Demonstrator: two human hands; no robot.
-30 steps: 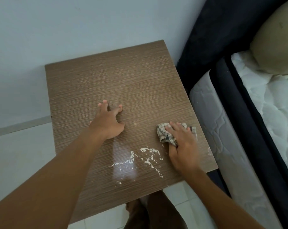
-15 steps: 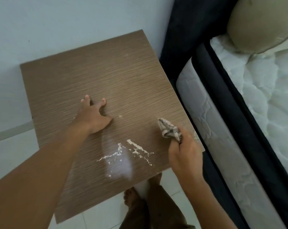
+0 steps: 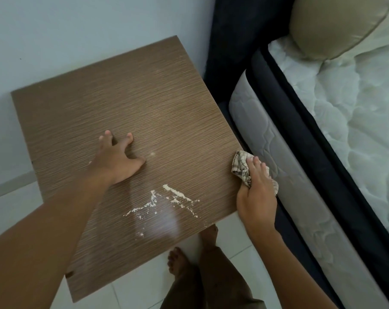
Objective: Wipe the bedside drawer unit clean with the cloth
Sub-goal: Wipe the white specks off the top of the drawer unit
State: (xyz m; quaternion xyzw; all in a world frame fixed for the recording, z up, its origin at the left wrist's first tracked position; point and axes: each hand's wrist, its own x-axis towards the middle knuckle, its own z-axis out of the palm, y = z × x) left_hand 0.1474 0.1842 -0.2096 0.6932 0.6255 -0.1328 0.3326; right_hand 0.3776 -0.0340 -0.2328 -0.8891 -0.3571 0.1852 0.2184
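Top of the brown drawer unit (image 3: 144, 103), seen from above, standing against the wall with the mattress (image 3: 278, 152) to its right. The left hand (image 3: 117, 161) lies flat on the top near its middle, fingers spread, grasping nothing. The right hand (image 3: 256, 190) presses the checked cloth (image 3: 240, 166) against the unit's right edge. White crumbs (image 3: 166, 201) lie on the near part of the top.

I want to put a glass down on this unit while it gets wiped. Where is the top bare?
Bare: the far half of the unit top, between the wall and the left hand. Crowded: the near part, with white residue, and the bed-side edge, where the right hand presses the cloth.
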